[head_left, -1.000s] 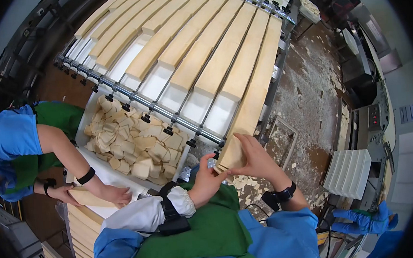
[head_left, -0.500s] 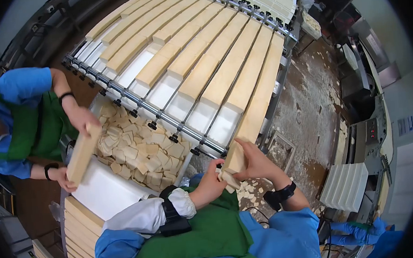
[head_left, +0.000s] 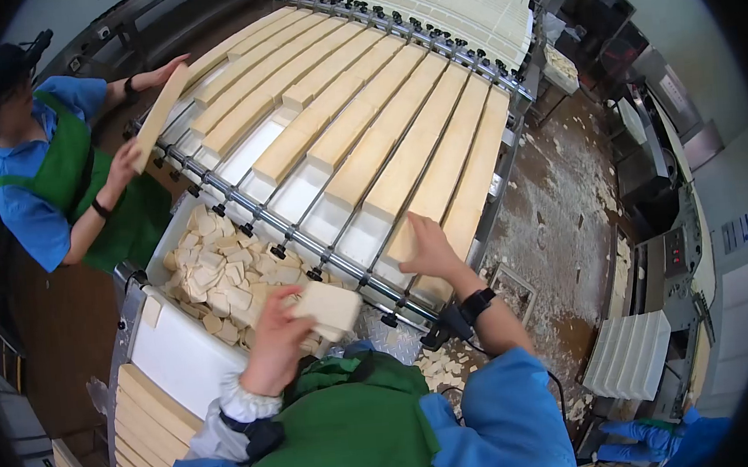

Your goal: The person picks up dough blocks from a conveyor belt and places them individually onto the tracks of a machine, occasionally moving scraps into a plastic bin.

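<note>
- Across the head view, right at the front, our left hand has a pale piece firmly pinched, thumb and fingers closed on it!
- That piece is up in the air, seen against the near right corner of the white crate, where flat pale scraps lie heaped.
- Over to our right hand: it's curved over the near end of one long block, second from the right edge; whether it grips or only rests there, we cannot tell.
- Alongside, more long blocks lie in lanes on the white bed, and a metal rail with black knobs crosses at their near ends.
- Out on the left, a co-worker has a long bar, held near both ends.
- Below, we spot stacked bars beside a smooth white surface.
</note>
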A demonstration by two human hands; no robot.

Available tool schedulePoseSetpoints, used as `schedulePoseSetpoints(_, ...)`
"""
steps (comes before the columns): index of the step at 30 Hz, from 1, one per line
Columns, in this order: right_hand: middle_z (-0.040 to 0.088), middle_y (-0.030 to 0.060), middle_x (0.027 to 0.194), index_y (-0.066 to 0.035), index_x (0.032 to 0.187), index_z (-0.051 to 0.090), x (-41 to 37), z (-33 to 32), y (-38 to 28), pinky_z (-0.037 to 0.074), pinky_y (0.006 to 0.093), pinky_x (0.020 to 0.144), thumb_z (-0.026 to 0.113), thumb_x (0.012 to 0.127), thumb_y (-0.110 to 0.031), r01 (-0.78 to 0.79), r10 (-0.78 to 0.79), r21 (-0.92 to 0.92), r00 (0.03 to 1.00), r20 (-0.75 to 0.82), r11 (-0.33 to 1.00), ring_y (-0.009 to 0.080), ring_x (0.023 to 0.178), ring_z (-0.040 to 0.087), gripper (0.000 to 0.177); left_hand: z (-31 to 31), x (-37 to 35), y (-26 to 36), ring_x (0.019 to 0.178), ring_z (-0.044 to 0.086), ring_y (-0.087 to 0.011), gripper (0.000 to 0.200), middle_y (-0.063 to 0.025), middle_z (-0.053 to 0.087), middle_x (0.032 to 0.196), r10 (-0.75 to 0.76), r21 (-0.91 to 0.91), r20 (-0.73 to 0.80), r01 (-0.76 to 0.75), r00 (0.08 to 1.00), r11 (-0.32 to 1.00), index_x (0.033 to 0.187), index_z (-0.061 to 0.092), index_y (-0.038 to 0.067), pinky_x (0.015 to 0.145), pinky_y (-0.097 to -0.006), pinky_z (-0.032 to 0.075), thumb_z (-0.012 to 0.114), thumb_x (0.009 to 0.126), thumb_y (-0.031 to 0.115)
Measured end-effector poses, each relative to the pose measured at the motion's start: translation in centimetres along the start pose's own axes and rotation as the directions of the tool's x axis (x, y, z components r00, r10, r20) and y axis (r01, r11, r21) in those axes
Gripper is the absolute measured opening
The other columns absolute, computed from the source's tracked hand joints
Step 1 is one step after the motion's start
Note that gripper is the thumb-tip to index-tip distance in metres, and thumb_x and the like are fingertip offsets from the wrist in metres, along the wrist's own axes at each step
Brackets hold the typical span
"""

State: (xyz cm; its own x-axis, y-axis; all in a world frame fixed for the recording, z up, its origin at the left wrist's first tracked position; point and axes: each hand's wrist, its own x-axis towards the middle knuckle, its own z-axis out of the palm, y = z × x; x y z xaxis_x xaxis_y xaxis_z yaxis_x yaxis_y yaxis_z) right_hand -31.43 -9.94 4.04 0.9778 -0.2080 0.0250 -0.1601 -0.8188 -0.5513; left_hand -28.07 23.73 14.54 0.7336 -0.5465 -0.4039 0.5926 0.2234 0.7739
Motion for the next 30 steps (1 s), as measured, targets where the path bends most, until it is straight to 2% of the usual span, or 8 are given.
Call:
schedulePoseSetpoints(2,0.043,0.0287,0.129,0.007,0.137,0.036,-0.7,1.3,-1.2,0.028,0.0499,0.109,0.081,0.054,-0.031,-0.007,-0.006,-0.211,0.998,-0.06,0.977,0.0436,0.124,0.039,0.102,-4.0,0.4,-0.8,0.1,0.058,-0.0176,0.044,-0.01,0.059,0.115,0.186,0.055,-0.189,-0.178,0.964,0.982,0.126,0.044,0.008,0.088,-0.0317,0.048,0.053,0.085,-0.007)
schedulePoseSetpoints(4,0.032,0.0319,0.141,0.012,0.139,0.031,-0.8,1.3,-3.4,0.014,0.0579,0.113,0.08,0.06,-0.039,-0.052,0.06,-0.395,0.998,0.007,0.917,0.0467,0.134,0.027,0.106,-7.2,-0.6,-0.3,0.097,0.057,-0.0171,0.042,-0.0086,0.057,0.109,0.15,0.017,-0.336,-0.153,0.93,0.988,0.124,0.044,0.007,0.086,-0.0314,0.047,0.054,0.085,-0.005)
schedulePoseSetpoints(8,0.015,0.0333,0.152,0.015,0.144,0.019,-0.3,3.2,-3.0,0.009,0.0584,0.115,0.077,0.068,-0.054,-0.226,0.22,-0.534,0.973,-0.075,0.815,0.0458,0.144,0.01,0.118,-9.7,-3.0,-1.0,0.09,0.055,-0.0165,0.041,-0.0063,0.054,0.101,0.122,-0.034,-0.461,-0.155,0.879,0.987,0.121,0.045,0.007,0.084,-0.0319,0.047,0.057,0.083,-0.002)
schedulePoseSetpoints(11,0.018,0.0329,0.152,0.014,0.143,0.02,0.3,2.2,-2.0,0.007,0.0652,0.112,0.079,0.066,-0.051,-0.358,0.342,-0.488,0.931,-0.124,0.796,0.0461,0.144,0.008,0.117,-11.8,-5.3,-2.7,0.091,0.056,-0.0165,0.041,-0.0066,0.055,0.102,0.09,-0.044,-0.53,-0.133,0.843,0.99,0.121,0.046,0.007,0.082,-0.0325,0.046,0.058,0.082,-0.001)
schedulePoseSetpoints(15,0.012,0.0325,0.153,0.009,0.146,0.018,1.9,2.7,-8.7,0.008,0.0648,0.112,0.077,0.063,-0.027,-0.177,0.168,-0.52,0.984,-0.066,0.835,0.0481,0.143,0.008,0.108,-14.6,-9.1,-5.7,0.083,0.053,-0.0151,0.042,-0.0041,0.055,0.092,0.028,-0.108,-0.739,-0.16,0.674,0.981,0.119,0.049,0.007,0.075,-0.0291,0.046,0.061,0.079,-0.002)
schedulePoseSetpoints(20,0.03,0.0317,0.145,0.004,0.142,0.033,5.1,13.9,-17.1,0.019,0.0547,0.113,0.071,0.066,-0.018,0.571,-0.557,-0.083,0.818,0.146,0.817,0.0485,0.136,0.025,0.088,-17.5,-14.0,-10.2,0.071,0.052,-0.0148,0.061,-0.0051,0.053,0.081,-0.036,-0.138,-0.878,-0.18,0.478,0.974,0.132,0.038,0.007,0.067,-0.0304,0.044,0.064,0.077,-0.001)
schedulePoseSetpoints(26,0.041,0.0274,0.14,0.007,0.131,0.045,2.2,30.6,-35.2,0.028,0.0476,0.113,0.068,0.078,-0.019,0.707,-0.826,0.434,0.424,0.372,0.559,0.0436,0.132,0.036,0.063,-20.1,-18.7,-15.2,0.078,0.052,-0.0135,0.087,-0.0058,0.052,0.087,-0.091,-0.171,-0.95,-0.253,0.298,0.952,0.144,0.024,0.009,0.065,-0.0267,0.045,0.068,0.071,-0.004)
schedulePoseSetpoints(30,0.035,0.0263,0.146,0.006,0.137,0.041,-0.3,39.0,-46.3,0.024,0.0476,0.115,0.065,0.082,-0.024,0.784,-0.806,0.329,0.336,0.488,0.526,0.0415,0.139,0.029,0.067,-22.0,-20.8,-16.9,0.092,0.056,-0.019,0.099,-0.0121,0.057,0.102,-0.125,-0.228,-0.935,-0.295,0.331,0.928,0.152,0.013,0.012,0.081,-0.0324,0.049,0.069,0.072,-0.003)
